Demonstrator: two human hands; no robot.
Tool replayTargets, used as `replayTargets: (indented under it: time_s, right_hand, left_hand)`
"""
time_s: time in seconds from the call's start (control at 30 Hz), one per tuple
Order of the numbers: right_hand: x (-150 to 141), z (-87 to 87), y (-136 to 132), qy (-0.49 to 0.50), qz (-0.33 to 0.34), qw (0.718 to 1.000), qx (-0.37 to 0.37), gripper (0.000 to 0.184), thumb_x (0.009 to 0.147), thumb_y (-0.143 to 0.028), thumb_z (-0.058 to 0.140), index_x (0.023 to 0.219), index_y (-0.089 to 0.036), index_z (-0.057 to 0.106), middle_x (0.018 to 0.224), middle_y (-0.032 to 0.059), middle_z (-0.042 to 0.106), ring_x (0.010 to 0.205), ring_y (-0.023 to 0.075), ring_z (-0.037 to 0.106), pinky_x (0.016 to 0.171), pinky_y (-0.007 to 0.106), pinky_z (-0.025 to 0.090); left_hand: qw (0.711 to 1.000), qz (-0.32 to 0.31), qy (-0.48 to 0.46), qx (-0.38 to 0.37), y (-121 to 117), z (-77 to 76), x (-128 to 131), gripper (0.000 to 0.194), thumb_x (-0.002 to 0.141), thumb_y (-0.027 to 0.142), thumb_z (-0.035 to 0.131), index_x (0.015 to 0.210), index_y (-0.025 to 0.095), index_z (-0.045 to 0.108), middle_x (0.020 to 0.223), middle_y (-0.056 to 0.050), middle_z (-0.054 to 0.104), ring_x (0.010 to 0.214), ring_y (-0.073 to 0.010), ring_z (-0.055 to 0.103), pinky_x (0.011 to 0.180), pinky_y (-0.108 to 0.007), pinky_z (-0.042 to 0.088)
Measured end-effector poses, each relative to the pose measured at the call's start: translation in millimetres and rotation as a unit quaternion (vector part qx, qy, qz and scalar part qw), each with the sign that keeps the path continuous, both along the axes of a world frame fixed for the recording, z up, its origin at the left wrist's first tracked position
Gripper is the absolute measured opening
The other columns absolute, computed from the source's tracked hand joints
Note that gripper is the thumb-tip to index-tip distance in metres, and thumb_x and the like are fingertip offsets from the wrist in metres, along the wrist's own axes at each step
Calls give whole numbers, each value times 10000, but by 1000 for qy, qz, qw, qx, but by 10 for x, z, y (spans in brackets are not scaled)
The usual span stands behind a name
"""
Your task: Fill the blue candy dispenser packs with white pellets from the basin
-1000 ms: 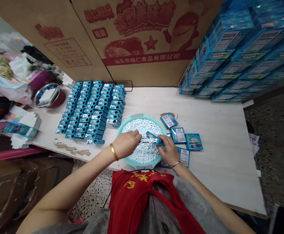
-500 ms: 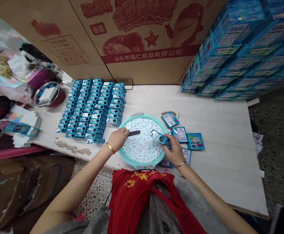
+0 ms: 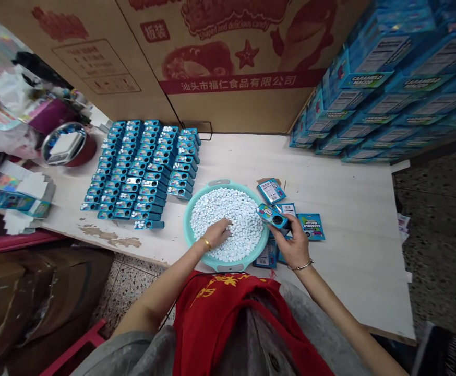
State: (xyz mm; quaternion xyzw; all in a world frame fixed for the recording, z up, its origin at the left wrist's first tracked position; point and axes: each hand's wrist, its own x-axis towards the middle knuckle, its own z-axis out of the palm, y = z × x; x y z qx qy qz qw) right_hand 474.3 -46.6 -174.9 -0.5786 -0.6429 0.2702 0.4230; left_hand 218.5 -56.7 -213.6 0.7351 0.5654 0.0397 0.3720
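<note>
A teal basin (image 3: pixel 189 230) full of small white candies (image 3: pixel 231 214) stands at the table's near edge. My left hand (image 3: pixel 217 233) lies in the candies with its fingers curled down among them; what they hold is hidden. My right hand (image 3: pixel 292 241) grips a small blue candy box (image 3: pixel 273 218) at the basin's right rim. Several flat blue boxes (image 3: pixel 310 226) lie on the table just right of the basin.
Rows of several small blue boxes (image 3: pixel 140 172) cover the table to the left. Stacked blue cartons (image 3: pixel 372 94) rise at the back right, and big cardboard boxes (image 3: pixel 220 57) stand behind. A round metal tin (image 3: pixel 63 146) and clutter sit far left.
My left hand has let go of the dark flat tool and dropped into the candies near the basin's front. My right hand moved right with the blue box.
</note>
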Motion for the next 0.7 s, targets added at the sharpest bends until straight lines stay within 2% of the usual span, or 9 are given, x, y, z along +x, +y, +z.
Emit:
replayTargets:
  time_s: [0.07,0.17,0.3,0.4,0.5,0.6,0.7]
  right_hand:
    - [2,-5,-12,-2,2,1000,1,392,814,-398,638,1146,-210,548,1075,97,639,996,260,617,865,428,509]
    - [-26,-34,-23,-12,23,1000,11,382,818,-372,622,1156,-213,542,1077,99,636,999,268,612,878,450,506]
    - [-148,-60,-29,-37,80,995,36,341,832,-272,557,1169,-224,538,1090,100,635,1032,274,596,903,471,500]
    - [-262,-59,-42,-46,117,991,53,371,815,-199,528,1185,-225,530,1118,102,629,1063,275,581,925,478,493]
    - [-352,-54,-64,-47,139,987,62,416,805,-154,510,1215,-230,512,1131,96,626,1081,270,575,942,479,489]
    - [-404,-62,-90,-52,152,984,76,414,821,-156,501,1229,-226,499,1138,101,624,1086,272,575,943,488,488]
    - [-426,-83,-112,-49,158,983,83,406,827,-156,503,1229,-211,496,1146,111,622,1093,273,571,947,488,488]
  left_hand:
    - [1000,2,-18,6,-46,204,-167,300,865,199,479,1163,177,497,1104,-84,596,976,-196,581,893,-345,464]
    - [998,-22,-37,43,-79,635,-369,272,880,213,469,1146,160,496,1070,-88,596,946,-184,580,867,-335,469]
    - [993,-71,-23,92,-24,1243,-405,243,902,226,460,1136,169,496,1065,-87,593,958,-182,576,850,-332,474]
    - [986,-117,44,106,72,1614,-278,219,909,220,463,1115,167,513,1050,-86,598,958,-192,580,840,-336,478]
    - [969,-165,161,86,164,1897,-71,197,909,216,469,1077,142,540,1035,-97,604,946,-220,590,795,-345,488]
    - [942,-194,265,69,201,2108,167,184,899,157,456,1055,131,550,1006,-98,610,905,-221,601,730,-326,491]
    - [922,-211,314,81,172,2265,375,203,898,87,402,1016,127,563,964,-98,612,881,-210,602,696,-306,489]
